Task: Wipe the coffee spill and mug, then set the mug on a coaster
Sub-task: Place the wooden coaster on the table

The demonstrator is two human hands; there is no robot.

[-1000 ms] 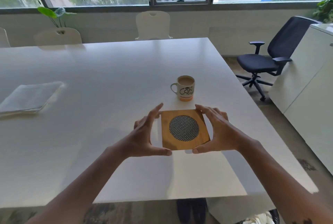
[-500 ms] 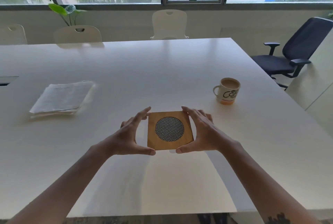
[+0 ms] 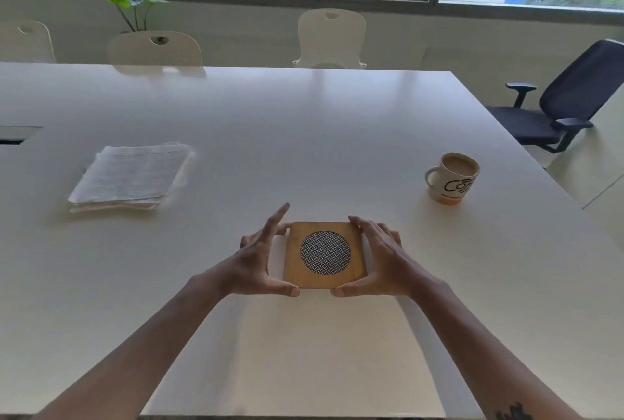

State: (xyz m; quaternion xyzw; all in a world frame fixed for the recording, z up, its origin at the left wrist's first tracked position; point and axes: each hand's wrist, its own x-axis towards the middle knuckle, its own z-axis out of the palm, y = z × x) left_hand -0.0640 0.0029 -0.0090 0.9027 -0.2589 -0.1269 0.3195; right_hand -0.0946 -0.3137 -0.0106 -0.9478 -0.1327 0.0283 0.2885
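Note:
A square wooden coaster [image 3: 325, 255] with a round woven middle lies flat on the white table [image 3: 304, 136]. My left hand [image 3: 256, 261] holds its left edge, thumb at the near corner and fingers along the side. My right hand [image 3: 381, 262] grips the right edge the same way. A white mug [image 3: 452, 180] with black lettering and an orange base stands to the right and farther back, full of milky coffee, handle to the left. A folded stack of paper towels [image 3: 131, 176] lies at the left. I see no spill on the tabletop.
Cream chairs [image 3: 331, 36] stand along the table's far side below the windows, with a green plant [image 3: 128, 4] behind them. A dark office chair [image 3: 560, 109] stands off the table's right edge. A dark cut-out [image 3: 17, 134] sits at the table's left.
The view has swung left, so the mug now appears farther right and the paper towels nearer the middle. Both hands have stayed on the coaster's edges.

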